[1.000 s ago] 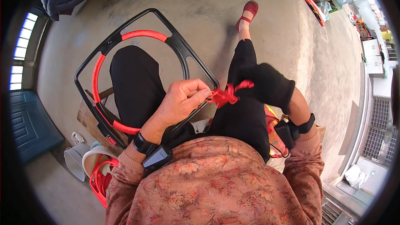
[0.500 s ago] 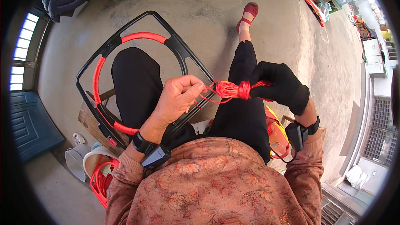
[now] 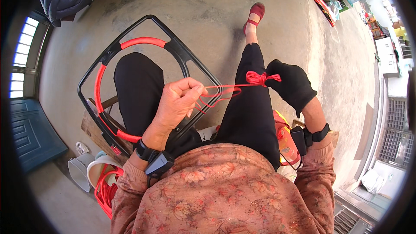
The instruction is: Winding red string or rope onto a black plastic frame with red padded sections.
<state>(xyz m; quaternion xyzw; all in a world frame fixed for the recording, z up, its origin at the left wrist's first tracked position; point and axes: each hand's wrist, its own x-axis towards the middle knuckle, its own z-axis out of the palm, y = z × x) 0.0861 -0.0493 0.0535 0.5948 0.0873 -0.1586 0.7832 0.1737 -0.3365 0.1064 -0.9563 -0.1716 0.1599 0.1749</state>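
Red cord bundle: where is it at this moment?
In the head view, the red cord bundle sits right of centre, pinched by the gloved right hand above the right thigh; a strand runs left to the bare left hand.

Frame [image 3: 130, 60] over left knee; cord [image 3: 229, 89] stretches right across lap.

Black frame [image 3: 190, 67]: lower right stretch hidden behind the left hand [image 3: 175, 106] and the lap; lower corner lost under the forearm. Red cord [image 3: 225, 90]: near end hidden inside the left hand's closed fingers, far end bunched in the gloved right hand [image 3: 291, 84], knot or loose wad not tellable. Right fingertips hidden by the glove's curl. Orange thing [image 3: 284, 141] by the right hip mostly covered by leg and sleeve. Shelves at right rim too small to read.
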